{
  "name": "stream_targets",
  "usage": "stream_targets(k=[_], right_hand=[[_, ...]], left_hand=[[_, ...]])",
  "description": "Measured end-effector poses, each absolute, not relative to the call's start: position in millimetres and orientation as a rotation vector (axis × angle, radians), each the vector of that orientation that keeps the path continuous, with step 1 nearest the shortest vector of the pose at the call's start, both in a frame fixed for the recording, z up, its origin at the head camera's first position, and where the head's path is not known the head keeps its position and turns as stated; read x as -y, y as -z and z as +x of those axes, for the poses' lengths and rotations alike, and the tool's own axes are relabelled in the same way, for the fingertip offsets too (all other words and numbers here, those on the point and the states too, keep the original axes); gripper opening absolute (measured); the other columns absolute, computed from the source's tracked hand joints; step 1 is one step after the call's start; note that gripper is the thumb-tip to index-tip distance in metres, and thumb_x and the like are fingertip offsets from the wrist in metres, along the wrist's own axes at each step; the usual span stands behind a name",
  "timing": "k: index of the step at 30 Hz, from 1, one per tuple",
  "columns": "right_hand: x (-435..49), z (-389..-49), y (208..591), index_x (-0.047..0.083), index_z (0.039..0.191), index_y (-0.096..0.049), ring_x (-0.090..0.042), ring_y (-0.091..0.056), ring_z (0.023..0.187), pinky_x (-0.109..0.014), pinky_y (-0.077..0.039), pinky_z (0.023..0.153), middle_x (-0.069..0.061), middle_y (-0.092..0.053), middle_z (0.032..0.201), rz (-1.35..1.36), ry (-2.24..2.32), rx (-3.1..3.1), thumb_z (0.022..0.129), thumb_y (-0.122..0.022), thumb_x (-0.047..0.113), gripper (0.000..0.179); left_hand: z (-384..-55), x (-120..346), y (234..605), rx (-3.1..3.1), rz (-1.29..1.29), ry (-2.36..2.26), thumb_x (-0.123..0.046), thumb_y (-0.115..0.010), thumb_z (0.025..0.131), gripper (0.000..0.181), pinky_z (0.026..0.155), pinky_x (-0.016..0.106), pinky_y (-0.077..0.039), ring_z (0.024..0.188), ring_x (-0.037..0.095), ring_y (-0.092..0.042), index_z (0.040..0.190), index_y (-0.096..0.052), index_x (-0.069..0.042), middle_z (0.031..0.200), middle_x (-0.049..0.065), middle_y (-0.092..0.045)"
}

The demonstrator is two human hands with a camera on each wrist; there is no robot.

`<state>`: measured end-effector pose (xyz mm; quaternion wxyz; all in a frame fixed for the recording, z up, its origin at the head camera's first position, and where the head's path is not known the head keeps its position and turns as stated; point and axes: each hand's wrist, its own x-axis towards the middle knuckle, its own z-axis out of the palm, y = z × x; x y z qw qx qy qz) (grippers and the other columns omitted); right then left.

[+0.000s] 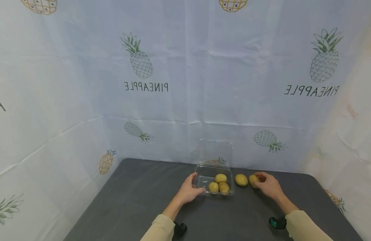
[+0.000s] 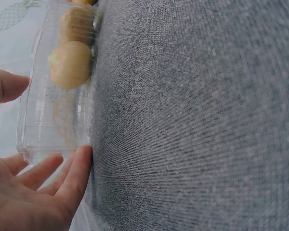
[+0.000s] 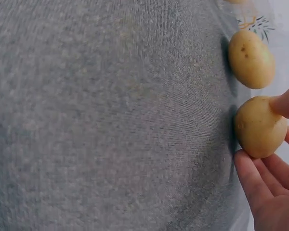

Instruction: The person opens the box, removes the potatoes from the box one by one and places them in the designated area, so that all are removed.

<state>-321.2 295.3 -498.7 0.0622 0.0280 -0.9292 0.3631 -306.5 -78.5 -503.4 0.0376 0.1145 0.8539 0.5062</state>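
A clear plastic clamshell container (image 1: 203, 181) stands with its lid (image 1: 214, 149) raised at the back of the table. Three yellow potatoes (image 1: 221, 178) sit in its right part. My left hand (image 1: 189, 190) holds the container's front left corner, the thumb at its front and the fingers along the left side. Right of the container, a loose potato (image 3: 252, 59) lies on the table. Beside that one, my right hand (image 1: 269, 185) grips another potato (image 3: 260, 127) between thumb and fingers; it appears to rest on the table.
A dark grey cloth-like surface covers the table (image 1: 137, 197). Close behind the container hangs a pale curtain (image 1: 179, 100) printed with pineapples, which also runs along both sides. Black bands are on both wrists, by the sleeves (image 1: 162, 227).
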Motion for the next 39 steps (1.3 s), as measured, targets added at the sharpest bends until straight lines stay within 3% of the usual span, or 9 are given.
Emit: stream_targets(k=[20,31,39], right_hand=[[-295.4,-314.2,480.1,-0.008,0.123,-0.065,-0.045,-0.062,0.108,-0.056,-0.051,0.087,-0.027,-0.065,0.119,0.259,-0.952,2.843,0.096,-0.069,0.017,0.037],[-271.7,-302.1,455.2,-0.004,0.126,-0.065,-0.041,-0.064,0.107,-0.05,-0.055,0.079,-0.025,-0.066,0.121,0.342,-1.028,2.78,0.099,-0.067,0.022,0.038],[-253.6,-294.7,446.9,-0.002,0.125,-0.066,-0.038,-0.066,0.105,-0.05,-0.055,0.084,-0.023,-0.067,0.119,0.38,-1.065,2.731,0.099,-0.068,0.017,0.033]], left_hand=[[-308.9,77.3,506.5,-2.639,0.347,-1.542,-0.027,-0.075,0.088,0.078,0.083,0.051,-0.051,0.11,0.033,-0.059,0.153,-0.04,-0.004,0.145,0.022,-0.047],[-309.6,78.0,505.9,-2.639,0.349,-1.546,-0.027,-0.075,0.089,0.078,0.081,0.049,-0.051,0.109,0.032,-0.059,0.154,-0.038,-0.004,0.145,0.021,-0.047],[-311.5,77.3,508.9,-2.644,0.353,-1.54,-0.026,-0.076,0.089,0.078,0.081,0.05,-0.051,0.108,0.03,-0.059,0.154,-0.038,-0.004,0.145,0.021,-0.047]])
